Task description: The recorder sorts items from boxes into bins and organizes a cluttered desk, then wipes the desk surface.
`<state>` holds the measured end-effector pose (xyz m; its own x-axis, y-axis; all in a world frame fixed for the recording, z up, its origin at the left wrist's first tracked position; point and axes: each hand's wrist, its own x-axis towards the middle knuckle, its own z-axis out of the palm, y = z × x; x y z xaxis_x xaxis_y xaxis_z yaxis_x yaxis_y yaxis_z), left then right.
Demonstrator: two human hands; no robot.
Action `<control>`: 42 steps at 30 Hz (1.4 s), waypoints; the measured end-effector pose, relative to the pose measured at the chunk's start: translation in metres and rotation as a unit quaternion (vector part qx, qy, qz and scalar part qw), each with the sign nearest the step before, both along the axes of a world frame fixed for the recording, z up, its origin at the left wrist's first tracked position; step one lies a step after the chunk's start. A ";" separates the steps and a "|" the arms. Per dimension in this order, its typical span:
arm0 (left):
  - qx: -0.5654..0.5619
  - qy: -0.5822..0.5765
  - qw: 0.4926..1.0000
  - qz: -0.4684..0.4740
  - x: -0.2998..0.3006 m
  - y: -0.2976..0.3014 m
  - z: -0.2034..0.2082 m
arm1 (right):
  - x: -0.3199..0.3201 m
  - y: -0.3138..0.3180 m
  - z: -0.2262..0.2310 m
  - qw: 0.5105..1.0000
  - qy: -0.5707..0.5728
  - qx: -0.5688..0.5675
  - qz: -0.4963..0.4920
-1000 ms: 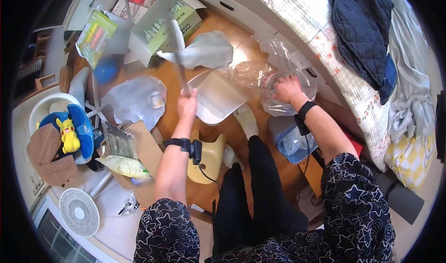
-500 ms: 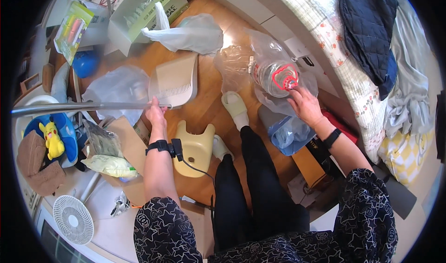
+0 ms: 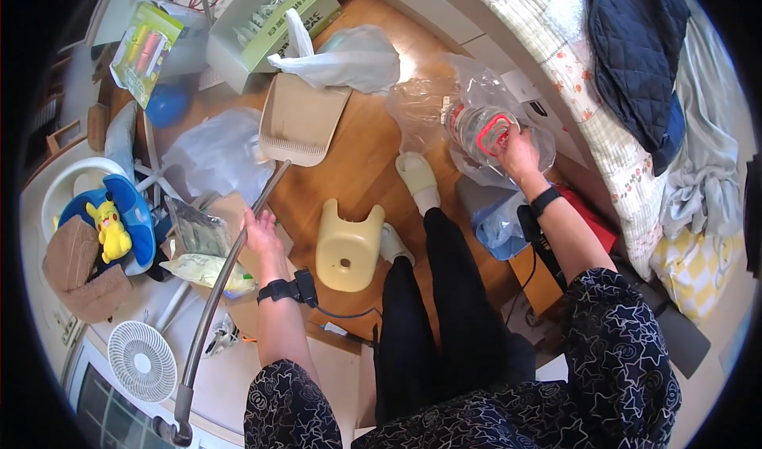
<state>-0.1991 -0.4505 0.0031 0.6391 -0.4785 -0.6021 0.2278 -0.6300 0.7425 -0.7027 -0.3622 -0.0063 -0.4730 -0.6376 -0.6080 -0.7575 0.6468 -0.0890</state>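
A beige long-handled dustpan [image 3: 305,119] lies on the wooden floor, its metal pole [image 3: 218,298] slanting toward the lower left. My left hand [image 3: 262,233] is beside the pole with fingers loosely spread, touching or nearly touching it. On the right, my right hand [image 3: 519,157] is closed around the red handle of a large clear plastic water jug [image 3: 476,125]. Crumpled clear plastic film [image 3: 418,115] lies around the jug. The fingertips of my right hand are partly hidden behind the handle.
A yellow plastic stool [image 3: 349,250] stands by my slippers. White plastic bags [image 3: 357,60] and a green-white carton [image 3: 278,28] lie ahead. At left are a yellow plush toy [image 3: 109,231] and white fan [image 3: 143,362]. A bed [image 3: 587,123] borders the right, near a blue bag-lined bin [image 3: 500,235].
The pole has swung from pointing left to slanting down toward the lower left, and my left hand's grip has loosened. My right hand has moved from the jug's cap area onto its handle.
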 end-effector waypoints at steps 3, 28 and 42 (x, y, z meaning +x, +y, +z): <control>0.035 0.020 0.999 0.010 0.011 0.008 0.000 | -0.002 -0.005 -0.004 1.000 0.003 -0.007 -0.020; 0.259 -0.071 0.781 -0.564 -0.253 0.057 -0.258 | 0.031 0.002 -0.002 0.986 -0.084 -0.124 0.076; 0.245 -0.166 0.945 -0.140 -0.076 0.045 -0.177 | 0.069 -0.003 0.191 0.934 -0.284 -0.172 0.133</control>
